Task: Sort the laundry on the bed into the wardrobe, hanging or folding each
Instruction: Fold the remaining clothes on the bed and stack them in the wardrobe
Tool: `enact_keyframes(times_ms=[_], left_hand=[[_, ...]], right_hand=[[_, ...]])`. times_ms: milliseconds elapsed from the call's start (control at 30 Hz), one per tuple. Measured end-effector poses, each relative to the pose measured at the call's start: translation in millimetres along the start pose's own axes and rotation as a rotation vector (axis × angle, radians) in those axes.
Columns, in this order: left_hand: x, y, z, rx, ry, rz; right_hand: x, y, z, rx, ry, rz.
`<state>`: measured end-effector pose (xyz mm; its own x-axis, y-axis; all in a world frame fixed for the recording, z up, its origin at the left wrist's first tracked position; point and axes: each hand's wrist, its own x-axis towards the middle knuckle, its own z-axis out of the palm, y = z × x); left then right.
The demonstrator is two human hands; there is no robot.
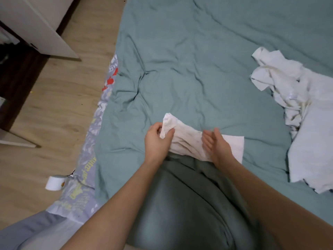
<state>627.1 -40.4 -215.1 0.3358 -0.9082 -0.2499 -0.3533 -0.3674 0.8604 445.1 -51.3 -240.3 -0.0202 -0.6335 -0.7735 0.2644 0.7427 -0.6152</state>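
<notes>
Print on the bed's patterned sheet

Lettering shows only on the grey patterned sheet (84, 170) along the bed's left edge, under the green cover. Near the top of that strip, white letters beside red shapes read roughly "SW" (113, 68); the rest of the word is cut off by the cover. Lower down, yellow lettering (86, 166) runs along the strip, but it is tilted, creased and blurred, and no word can be made out. Nothing else in view carries readable text, labels or numbers.
</notes>
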Motion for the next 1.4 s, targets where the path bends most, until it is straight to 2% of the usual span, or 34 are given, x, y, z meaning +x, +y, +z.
enact_keyframes(times_ms=[100, 167, 400, 467, 567, 700, 767, 833, 933, 1033, 1100, 1133, 1233, 1400], left_hand=[[-28.5, 37.8, 27.8, 0.036, -0.014, 0.103], [-50.9, 56.4, 55.1, 0.077, -0.045, 0.175], [-95.3, 61.9, 141.9, 0.273, -0.206, 0.168], [-98.6, 51.4, 154.7, 0.271, -0.316, 0.142], [-93.4, 30.6, 151.3, 0.212, -0.477, 0.131], [-69.2, 20.8, 116.8, 0.236, -0.452, 0.276], [-48.6, 30.4, 102.3, 0.249, -0.536, 0.282], [-26.5, 42.9, 95.8, 0.353, -0.741, 0.291], [-0.8, 55.7, 101.5, 0.661, -1.018, 0.435], [17.7, 59.5, 109.2, 1.092, -1.145, 0.473], [32.6, 57.7, 108.1, 1.284, -1.166, 0.486], [38.5, 56.9, 105.3, 1.307, -1.175, 0.47], [47.7, 47.8, 96.1, 1.153, -1.143, 0.336], [34.3, 25.9, 99.8, 1.055, -0.818, 0.392]], right_hand=[[-25.4, -37.1, -26.7, 0.121, -0.037, 0.02], [-37.1, -55.8, -48.5, 0.074, -0.061, 0.038], [-41.9, -65.6, -102.8, -0.309, -0.061, 0.019], [-34.3, -58.3, -111.2, -0.363, -0.023, 0.047], [-18.2, -49.7, -123.1, -0.445, 0.047, 0.086], [-6.7, -43.0, -131.8, -0.507, 0.033, 0.099], [-12.1, -45.0, -132.4, -0.52, -0.028, 0.036], [-18.5, -48.8, -132.5, -0.551, -0.122, -0.054], [-25.8, -50.7, -128.8, -0.657, -0.221, -0.138], [-25.7, -44.6, -124.6, -0.683, -0.246, -0.161], [-18.8, -38.1, -126.8, -0.678, -0.189, -0.154], [-14.1, -34.1, -128.0, -0.681, -0.145, -0.15], [-0.5, -19.1, -125.2, -0.725, 0.033, -0.13], [8.7, -4.6, -102.3, -0.677, 0.393, -0.193]])
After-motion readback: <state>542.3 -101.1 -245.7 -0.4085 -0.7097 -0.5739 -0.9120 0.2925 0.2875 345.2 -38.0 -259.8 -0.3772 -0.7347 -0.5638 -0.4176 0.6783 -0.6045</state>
